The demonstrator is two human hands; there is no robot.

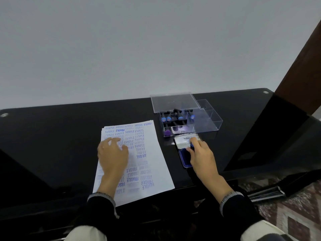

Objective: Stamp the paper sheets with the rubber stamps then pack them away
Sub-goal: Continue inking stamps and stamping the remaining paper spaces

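The right hand (201, 153) has its grip closed round a rubber stamp (192, 145), of which only a blue part shows between the curled fingers; the stamp is down on the open ink pad (185, 157), whose dark blue bed lies under and just left of that grip, while the pad's raised lid (186, 140), printed "Artline", stands directly beyond the knuckles. Further beyond the grip, touching or nearly touching the lid's far edge, is a clear plastic box (208, 122) with dividers; several more stamps (173, 117) with black handles and blue or purple ends lie in its left compartments, and its clear cover (173, 101) rests tilted across the far left corner. Well to the left of the grip, the left hand (112, 153) lies on the stack of paper sheets (156, 171), its fingers loosely spread and relaxed, grasping nothing, the palm pressing the top sheet. That sheet is crowded with blue prints reading SAMPLE, FRAGILE, AIR MAIL and AMENDED. Everything sits on a glossy black worktop (52, 136), with the stack's near corner reaching over its front edge towards the dark sleeves (239, 209).
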